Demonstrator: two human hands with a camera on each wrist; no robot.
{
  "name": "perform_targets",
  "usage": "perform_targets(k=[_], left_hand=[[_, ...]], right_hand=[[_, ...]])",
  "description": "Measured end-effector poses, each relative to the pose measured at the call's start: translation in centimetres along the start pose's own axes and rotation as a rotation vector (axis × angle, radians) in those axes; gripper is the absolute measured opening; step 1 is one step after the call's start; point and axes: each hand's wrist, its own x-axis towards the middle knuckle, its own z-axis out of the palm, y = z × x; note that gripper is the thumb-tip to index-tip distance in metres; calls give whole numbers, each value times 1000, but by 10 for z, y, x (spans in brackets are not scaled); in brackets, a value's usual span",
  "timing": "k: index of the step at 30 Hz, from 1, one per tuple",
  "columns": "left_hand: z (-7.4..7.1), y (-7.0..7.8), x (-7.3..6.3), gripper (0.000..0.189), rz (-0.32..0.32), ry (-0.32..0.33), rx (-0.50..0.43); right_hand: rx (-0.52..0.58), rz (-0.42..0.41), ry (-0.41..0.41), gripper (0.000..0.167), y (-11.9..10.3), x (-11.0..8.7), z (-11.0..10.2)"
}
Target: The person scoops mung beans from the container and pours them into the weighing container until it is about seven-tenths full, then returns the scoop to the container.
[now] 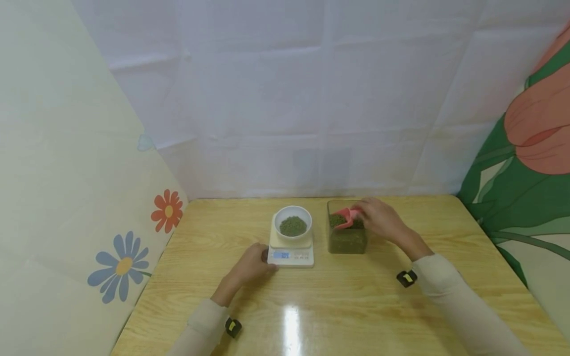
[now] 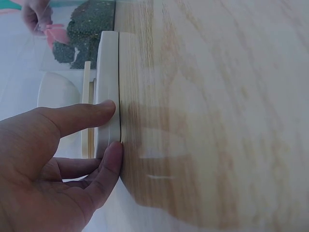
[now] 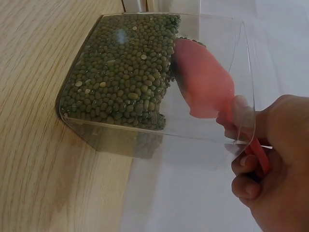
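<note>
A white digital kitchen scale (image 1: pixel 291 257) with a lit display stands on the table, bearing a white bowl (image 1: pixel 293 208) of green mung beans (image 1: pixel 293 226). My left hand (image 1: pixel 251 264) holds the scale's front left corner; in the left wrist view its thumb and fingertips press on the scale's edge (image 2: pixel 107 72). To the right stands a clear square container (image 3: pixel 193 133), partly filled with mung beans (image 3: pixel 120 72). My right hand (image 1: pixel 378 215) grips the handle of a pink scoop (image 3: pixel 205 79) at the container's rim. The scoop's front edge dips to the beans inside.
The wooden table (image 1: pixel 347 306) reaches back to a white cloth backdrop (image 1: pixel 267 99). Flower-printed panels (image 1: pixel 53 173) flank it on the left and right. A small black device (image 1: pixel 406 278) sits at the right wrist, and a similar one (image 1: pixel 233 327) at the left.
</note>
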Motion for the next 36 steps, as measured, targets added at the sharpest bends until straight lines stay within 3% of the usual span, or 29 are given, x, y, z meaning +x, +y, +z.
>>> perform_targets(k=[14,36], left_hand=[[-1,1,1,34,7,-4,-12],[0,1,1,34,19,-9,-11]], right_hand=[[70,11,48,17,6,-5,0],[142,106,53,23,8,-12,-2]])
